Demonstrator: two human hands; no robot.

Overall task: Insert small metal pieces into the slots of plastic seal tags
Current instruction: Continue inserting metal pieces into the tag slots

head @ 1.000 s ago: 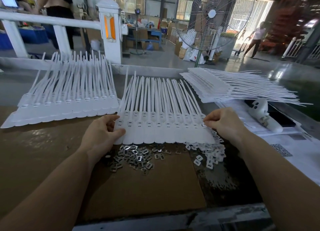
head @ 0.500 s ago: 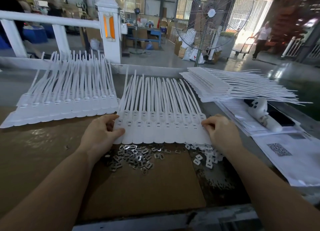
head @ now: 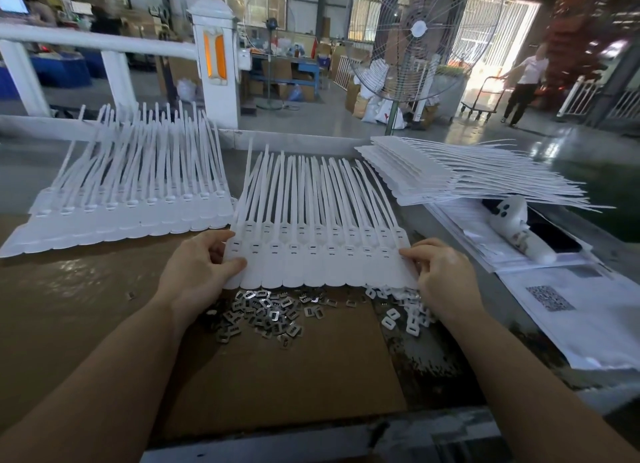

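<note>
moved: both hands slid the white plastic seal-tag sheet (head: 320,254) nearer
left hand (head: 197,272): thumb on top, pinching its left edge
right hand (head: 441,275): fingers curled, pinching its right edge

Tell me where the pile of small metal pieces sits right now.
In the head view the metal pieces lie on the brown cardboard, just below the near edge of the middle sheet of seal tags, nearer the left hand.
</note>
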